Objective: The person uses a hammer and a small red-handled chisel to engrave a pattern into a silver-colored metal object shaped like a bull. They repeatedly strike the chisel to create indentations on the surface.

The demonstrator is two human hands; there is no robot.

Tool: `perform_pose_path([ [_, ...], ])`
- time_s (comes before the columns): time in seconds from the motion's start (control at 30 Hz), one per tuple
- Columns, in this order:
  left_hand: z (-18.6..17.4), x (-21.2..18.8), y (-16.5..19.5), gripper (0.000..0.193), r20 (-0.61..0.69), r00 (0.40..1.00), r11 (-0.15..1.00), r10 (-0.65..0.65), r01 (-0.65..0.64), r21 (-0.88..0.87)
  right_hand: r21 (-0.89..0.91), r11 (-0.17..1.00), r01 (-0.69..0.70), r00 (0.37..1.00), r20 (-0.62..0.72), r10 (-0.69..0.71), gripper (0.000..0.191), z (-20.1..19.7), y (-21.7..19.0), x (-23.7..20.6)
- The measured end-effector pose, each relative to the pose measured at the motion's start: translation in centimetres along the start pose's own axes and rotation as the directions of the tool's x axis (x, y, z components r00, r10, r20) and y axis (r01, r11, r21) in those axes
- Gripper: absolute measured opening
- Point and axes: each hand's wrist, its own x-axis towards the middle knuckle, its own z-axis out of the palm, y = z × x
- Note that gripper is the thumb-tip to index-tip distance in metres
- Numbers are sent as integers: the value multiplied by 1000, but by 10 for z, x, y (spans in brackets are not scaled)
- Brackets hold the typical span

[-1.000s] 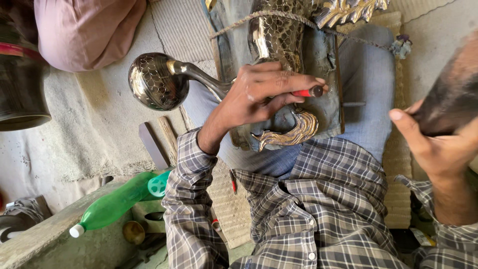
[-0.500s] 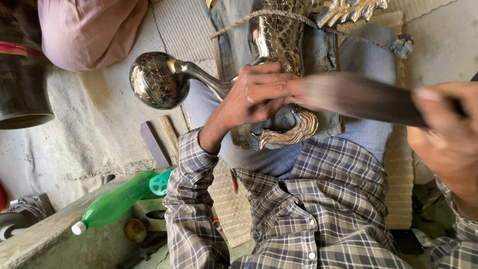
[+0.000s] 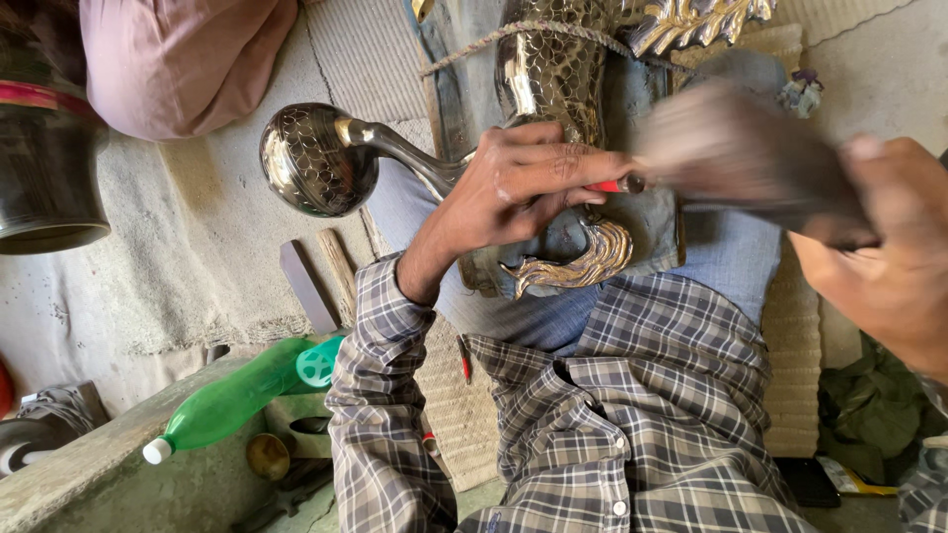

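head view, left hand [image 3: 523, 192]: laid over the middle of the ornate metal piece [image 3: 553, 69]; fingers closed round a thin red-tipped tool [image 3: 610, 185], tip pointed right.
head view, right hand [image 3: 894, 266]: at the right edge, fingers wrapped on the handle end of a blurred dark mallet [image 3: 736, 148]; mallet head seen just right of the red-tipped tool, contact cannot be told.
head view, ornate metal piece: lying along the lap, running from far centre toward the person; scale pattern engraved on the body, gold leaf trim [image 3: 691, 20] at the far end, gold curl [image 3: 583, 262] at the near end under the left hand.
head view, rope [image 3: 513, 35]: passed across the far part of the piece.
head view, round knob [image 3: 318, 158]: engraved ball on a curved neck, sticking out left of the piece, just left of the left hand.
head view, lap: blue trousers [image 3: 731, 252] under the piece, checked shirt [image 3: 632, 415] in the near centre.
head view, green plastic bottle [image 3: 232, 400]: lying tilted near left, white cap to the left, on a concrete ledge.
head view, wooden sticks [image 3: 321, 281]: two flat pieces on the floor, between knob and bottle.
head view, dark metal vessel [image 3: 44, 168]: far left, partly cut off.
head view, pink cloth [image 3: 183, 59]: far left, beside the vessel.
head view, woven mat [image 3: 800, 365]: under the right side of the lap.
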Motion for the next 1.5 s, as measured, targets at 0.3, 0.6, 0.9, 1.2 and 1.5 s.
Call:
perform_pose_path([
  [0.3, -3, -1, 1, 61, 17, 1000, 1000, 7, -7, 13, 182, 975, -130, 991, -17, 135, 75, 11, 6, -10],
  [0.6, -6, 1, 6, 60, 52, 999, 998, -9, 6, 60, -49, 999, -10, 999, 53, 13, 66, 12, 13, -5],
  [0.9, -5, 5, 10, 58, -7, 999, 999, -48, 48, 16, 311, 927, -209, 975, -3, 221, 43, 27, 21, -19],
  [1.2, -5, -2, 5, 58, 42, 999, 991, 13, -19, 130, -100, 984, 150, 983, 119, -138, 62, 10, 24, 2],
  [1.5, -9, -2, 11, 49, 35, 997, 997, -69, 68, 32, 265, 957, -116, 993, 27, 112, 76, 9, 9, 8],
])
